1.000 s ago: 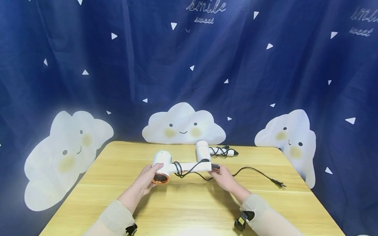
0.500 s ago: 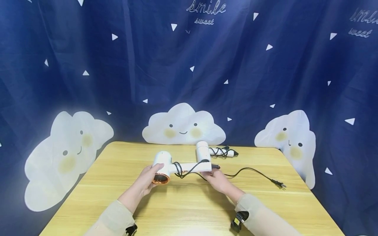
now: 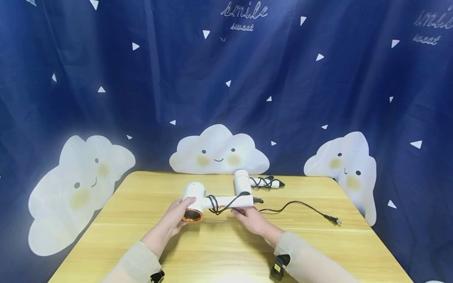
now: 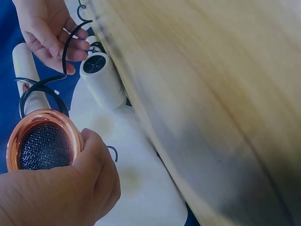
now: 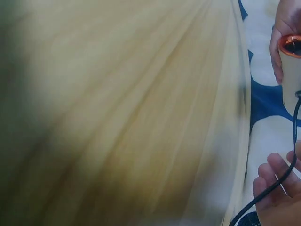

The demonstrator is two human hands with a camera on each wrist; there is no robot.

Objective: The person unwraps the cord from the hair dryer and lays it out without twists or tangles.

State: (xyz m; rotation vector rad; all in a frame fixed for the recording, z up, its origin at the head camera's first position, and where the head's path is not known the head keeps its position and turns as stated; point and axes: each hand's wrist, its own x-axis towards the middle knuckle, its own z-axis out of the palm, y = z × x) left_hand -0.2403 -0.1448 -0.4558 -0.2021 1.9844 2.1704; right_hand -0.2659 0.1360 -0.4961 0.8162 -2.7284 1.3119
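Left of centre in the lower frame, I see the left hand [image 3: 175, 215] clamped round the head of a white hair dryer [image 3: 223, 201], whose handle stretches rightward across the lower middle. A second dryer [image 3: 242, 183] lies behind on the table [image 3: 148, 192]. Below the handle's end, the right hand [image 3: 253, 220] has its fingers loosely apart, the black cord [image 3: 299, 201] running across them, then right to its plug [image 3: 332, 219].

Head view looked forward and down, farthest back, over the pale-yellow wooden table [image 3: 219, 247]; left wrist view (tilted, close) faced the white, hammer-shaped, copper-rimmed hair dryer [image 4: 44, 146]; right wrist view, mostly table, shared it.
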